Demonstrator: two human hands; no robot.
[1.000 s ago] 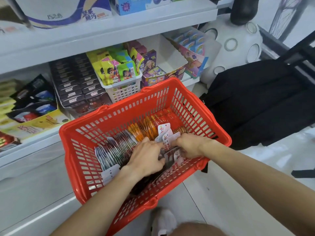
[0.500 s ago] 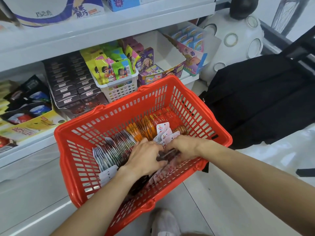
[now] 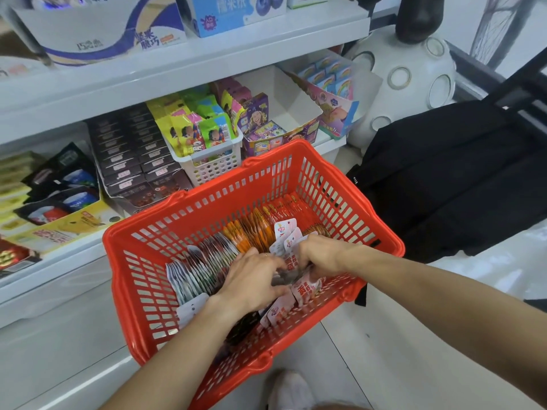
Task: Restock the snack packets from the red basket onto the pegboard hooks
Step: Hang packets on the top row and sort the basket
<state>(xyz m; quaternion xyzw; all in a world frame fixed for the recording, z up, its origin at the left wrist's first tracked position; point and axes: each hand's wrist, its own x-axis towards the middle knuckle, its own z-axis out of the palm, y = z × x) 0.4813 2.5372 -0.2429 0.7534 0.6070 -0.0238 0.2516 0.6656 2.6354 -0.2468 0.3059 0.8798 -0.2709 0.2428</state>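
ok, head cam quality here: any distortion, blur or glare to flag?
Head view: wide-angle bowing bends the shelf edge; even, soft light, no hard shadows; bright washout on the floor at right; hands and red basket sharp, frame edges softer.

The slotted basket (image 3: 207, 226) is bright red. Inside it, a row of snack packets (image 3: 204, 267) runs white and dark with mixed print, then an orange batch (image 3: 251, 235), then red ones (image 3: 290, 205); the packets with white header tabs (image 3: 302, 288) carry red lettering. On the white shelf (image 3: 207, 57), a white perforated bin (image 3: 216, 165) holds yellow-green and pink packets (image 3: 195, 128). Beside it stand dark brown boxes (image 3: 133, 155) and a purple display carton (image 3: 266, 134). A black bag (image 3: 461, 173) lies on the pale floor (image 3: 384, 365).
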